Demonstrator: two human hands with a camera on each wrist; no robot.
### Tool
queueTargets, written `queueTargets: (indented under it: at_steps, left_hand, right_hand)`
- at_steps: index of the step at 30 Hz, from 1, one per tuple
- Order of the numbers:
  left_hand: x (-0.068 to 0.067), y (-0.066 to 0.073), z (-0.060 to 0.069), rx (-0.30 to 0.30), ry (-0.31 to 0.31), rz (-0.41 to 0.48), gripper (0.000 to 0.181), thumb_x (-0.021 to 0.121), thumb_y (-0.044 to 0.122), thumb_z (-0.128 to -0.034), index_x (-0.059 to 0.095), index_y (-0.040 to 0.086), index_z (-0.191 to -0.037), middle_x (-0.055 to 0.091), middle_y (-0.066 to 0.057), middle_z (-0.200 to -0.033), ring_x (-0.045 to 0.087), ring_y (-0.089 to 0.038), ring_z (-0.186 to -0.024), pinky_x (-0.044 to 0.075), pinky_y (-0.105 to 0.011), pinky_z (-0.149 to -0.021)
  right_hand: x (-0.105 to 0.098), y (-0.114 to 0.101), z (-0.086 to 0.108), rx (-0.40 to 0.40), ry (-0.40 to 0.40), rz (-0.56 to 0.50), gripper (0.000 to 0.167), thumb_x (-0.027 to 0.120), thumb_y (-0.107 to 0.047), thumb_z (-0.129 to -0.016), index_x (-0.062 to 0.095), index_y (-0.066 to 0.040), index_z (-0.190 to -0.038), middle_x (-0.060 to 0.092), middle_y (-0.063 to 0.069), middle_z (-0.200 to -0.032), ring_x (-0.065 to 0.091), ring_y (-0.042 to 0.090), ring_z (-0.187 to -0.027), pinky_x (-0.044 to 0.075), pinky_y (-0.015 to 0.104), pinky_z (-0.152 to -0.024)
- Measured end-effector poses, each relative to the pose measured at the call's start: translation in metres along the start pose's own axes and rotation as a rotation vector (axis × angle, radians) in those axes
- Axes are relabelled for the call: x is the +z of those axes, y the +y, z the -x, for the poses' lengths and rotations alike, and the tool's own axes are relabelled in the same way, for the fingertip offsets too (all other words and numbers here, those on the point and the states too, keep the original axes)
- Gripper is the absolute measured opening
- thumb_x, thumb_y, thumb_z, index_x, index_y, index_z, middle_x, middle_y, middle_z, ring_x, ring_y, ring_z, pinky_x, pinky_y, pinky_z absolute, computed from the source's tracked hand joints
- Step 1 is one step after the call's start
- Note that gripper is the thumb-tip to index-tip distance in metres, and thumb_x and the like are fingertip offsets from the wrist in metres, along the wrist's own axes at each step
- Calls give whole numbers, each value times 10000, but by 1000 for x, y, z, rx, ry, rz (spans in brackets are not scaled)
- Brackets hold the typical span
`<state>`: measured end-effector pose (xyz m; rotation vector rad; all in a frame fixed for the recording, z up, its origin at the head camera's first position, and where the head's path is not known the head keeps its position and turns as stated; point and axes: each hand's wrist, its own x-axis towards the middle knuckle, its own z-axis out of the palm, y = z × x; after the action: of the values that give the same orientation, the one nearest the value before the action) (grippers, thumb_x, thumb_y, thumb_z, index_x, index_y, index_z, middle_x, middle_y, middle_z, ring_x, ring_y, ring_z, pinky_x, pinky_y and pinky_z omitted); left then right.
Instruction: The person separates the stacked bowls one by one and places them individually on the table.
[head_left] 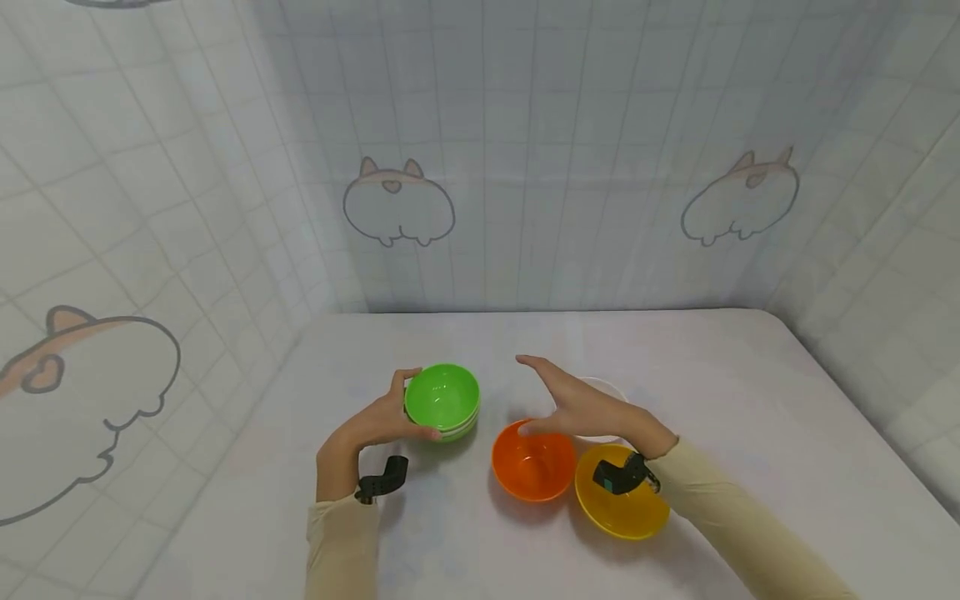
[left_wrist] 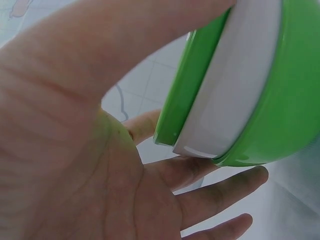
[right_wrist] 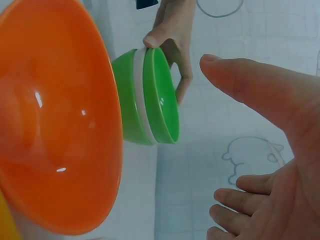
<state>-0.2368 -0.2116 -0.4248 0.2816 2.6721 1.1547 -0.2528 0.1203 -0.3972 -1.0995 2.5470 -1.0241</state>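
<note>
My left hand grips a stack of bowls from its left side, thumb on the near rim and fingers round the far side. On top of that stack is a green bowl; a white bowl lies under it, and another green bowl is lowest. My right hand hovers over the back right of an orange bowl, thumb and fingers spread apart, holding nothing. In the right wrist view the orange bowl fills the left side, apart from the hand.
A yellow bowl stands right of the orange one, partly hidden by the right wrist and its camera. Behind the right hand is a white round dish, mostly covered. The white table meets checked curtains at the back and sides.
</note>
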Motion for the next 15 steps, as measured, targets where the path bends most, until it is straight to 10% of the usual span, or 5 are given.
queueTargets:
  at_steps: [15]
  left_hand:
    - [2,-3,-2,72,29,-23,1137,891,312,-656,120,131,-1472,466,-239,-1336,475,-382,-1212,383,-560,-955]
  right_hand:
    - [8,-10,-41,-93,-40,44,971,781,-362,-811,196,-35,-1514,263,113,-1543,267,231,-1404,244,404,-1112]
